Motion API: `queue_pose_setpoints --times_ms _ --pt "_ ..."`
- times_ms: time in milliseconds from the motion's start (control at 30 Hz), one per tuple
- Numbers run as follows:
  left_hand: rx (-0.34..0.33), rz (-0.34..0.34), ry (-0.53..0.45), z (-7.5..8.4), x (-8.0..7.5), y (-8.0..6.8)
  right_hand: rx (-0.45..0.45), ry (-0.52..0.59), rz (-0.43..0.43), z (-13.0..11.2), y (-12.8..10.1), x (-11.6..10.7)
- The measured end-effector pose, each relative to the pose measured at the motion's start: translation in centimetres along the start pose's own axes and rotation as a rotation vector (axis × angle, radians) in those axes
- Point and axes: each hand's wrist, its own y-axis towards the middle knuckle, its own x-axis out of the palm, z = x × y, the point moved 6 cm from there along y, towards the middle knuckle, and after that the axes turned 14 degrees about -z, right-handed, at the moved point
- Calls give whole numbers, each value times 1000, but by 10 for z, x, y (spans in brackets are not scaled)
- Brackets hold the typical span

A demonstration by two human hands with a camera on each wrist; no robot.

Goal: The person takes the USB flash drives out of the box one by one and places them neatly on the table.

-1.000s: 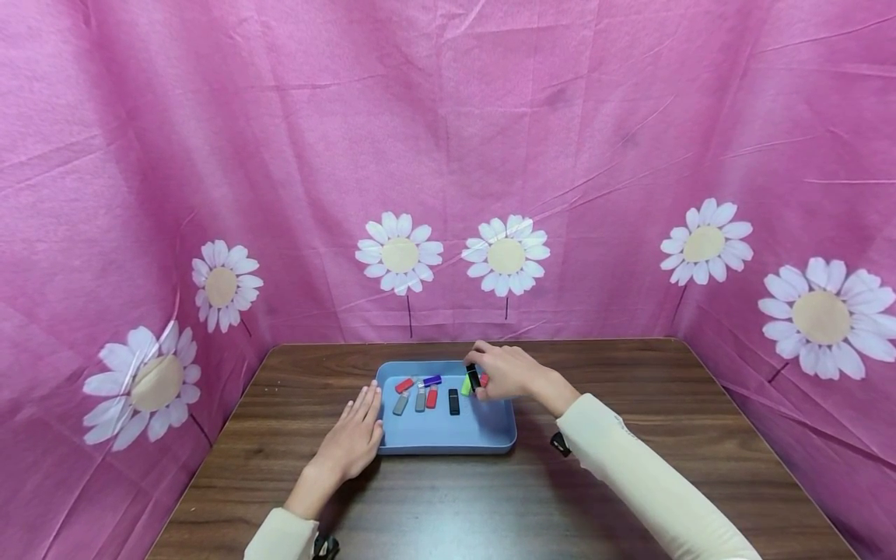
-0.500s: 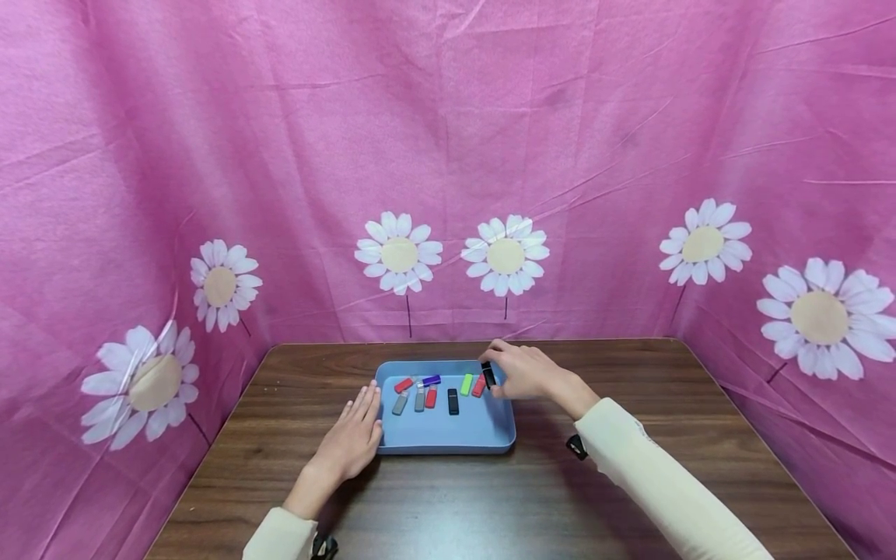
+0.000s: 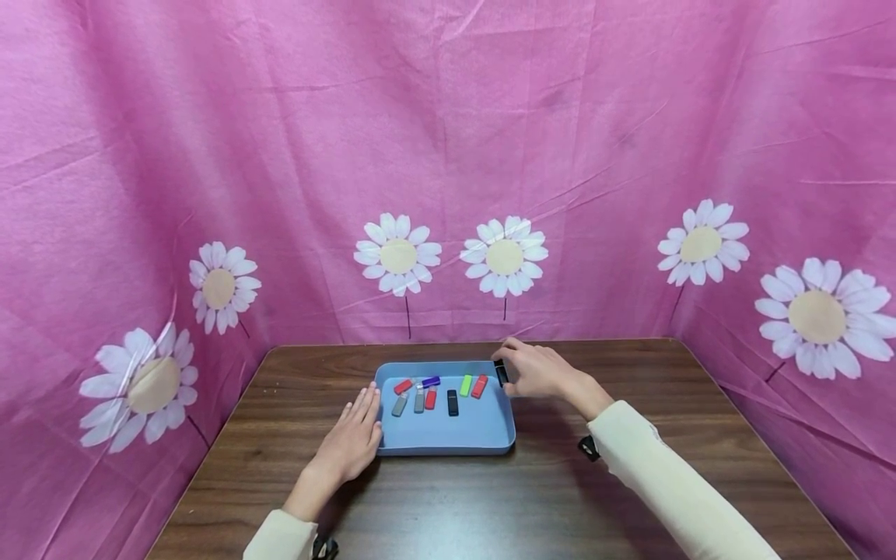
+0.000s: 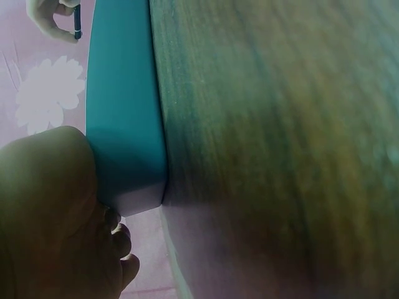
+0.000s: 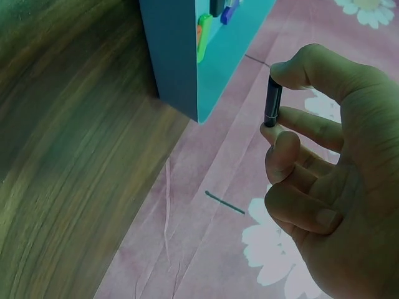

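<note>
the right hand [image 3: 539, 371] pinched a black usb stick [image 3: 500, 372] upright over the blue tray's [image 3: 448, 435] far right corner; the left hand [image 3: 353, 435] lay flat, fingers straight, touching the tray's left side.

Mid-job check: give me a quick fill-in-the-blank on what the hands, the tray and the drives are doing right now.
The right hand pinches a small ____ drive.
The left hand rests flat against the ____ side of the blue tray.
The green drive lies right beside a ____ drive.
The tray sits on a ____ table.

Missing words: black; left; red; wooden
</note>
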Motion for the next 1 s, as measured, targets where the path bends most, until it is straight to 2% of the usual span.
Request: queue_pose_setpoints --times_ms 333,1000 --pt "2 -3 2 0 3 0 52 37 8 20 -9 -2" --pt "7 12 40 2 -2 -1 107 71 44 60 -13 4"
